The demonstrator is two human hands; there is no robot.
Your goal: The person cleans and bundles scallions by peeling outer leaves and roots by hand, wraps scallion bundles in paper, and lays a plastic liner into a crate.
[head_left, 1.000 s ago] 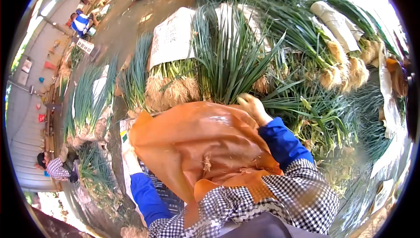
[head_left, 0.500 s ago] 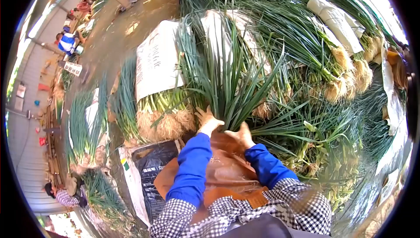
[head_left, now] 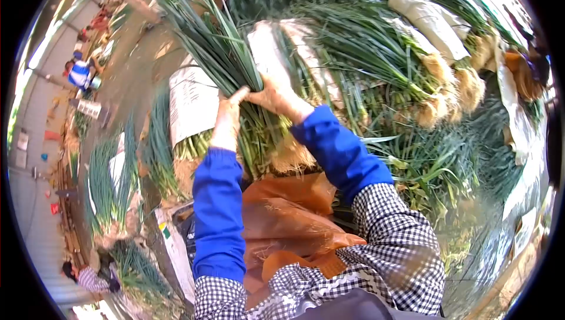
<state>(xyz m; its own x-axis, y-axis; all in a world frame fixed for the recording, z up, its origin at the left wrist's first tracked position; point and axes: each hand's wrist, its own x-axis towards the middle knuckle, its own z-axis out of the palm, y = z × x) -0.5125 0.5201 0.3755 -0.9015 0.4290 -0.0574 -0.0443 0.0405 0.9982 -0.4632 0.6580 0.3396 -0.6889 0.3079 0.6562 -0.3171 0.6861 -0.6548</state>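
My left hand [head_left: 228, 117] and my right hand [head_left: 275, 96] are closed around a bunch of green onions [head_left: 218, 46], thumbs close together at the front. The long dark leaves lean up and to the left, over a white printed sack [head_left: 191, 99]. Pale stalks show below my hands; whether the tan root clump [head_left: 292, 154] there belongs to this bunch I cannot tell. An orange-brown apron [head_left: 288, 214] covers my lap.
More green onion bunches [head_left: 365, 43] lie behind and to the right, some wrapped in white sacking [head_left: 432, 22]. Loose leaves [head_left: 435, 173] are heaped at the right. Other bunches [head_left: 109, 178] stand at left. Two people are farther off, one in blue and white [head_left: 79, 74], another in checks [head_left: 94, 280].
Both hands have risen and shifted left from the apron's edge, closing around the bunch. Its leaves have swung from upright to leaning left over the printed sack.
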